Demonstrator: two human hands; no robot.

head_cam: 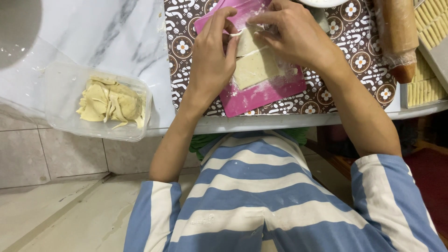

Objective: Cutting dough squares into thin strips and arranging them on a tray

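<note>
A flat rectangular sheet of pale dough (255, 65) lies on a floured pink cutting mat (261, 95). A cut line crosses the sheet. My left hand (212, 58) rests on the mat's left side, and its fingers pinch a thin strip of dough (236, 33) at the sheet's far edge. From the right, my right hand (291, 32) pinches the same far edge, with its fingers bent over the dough. Both hands partly hide the upper piece.
A clear plastic tub (65, 107) with dough scraps (112, 102) sits at the left on the marble counter (116, 32). A brown patterned mat (326, 95) lies under the pink one. A wrapped rolling pin (401, 37) and a tray of cut dough strips (427, 91) stand at the right.
</note>
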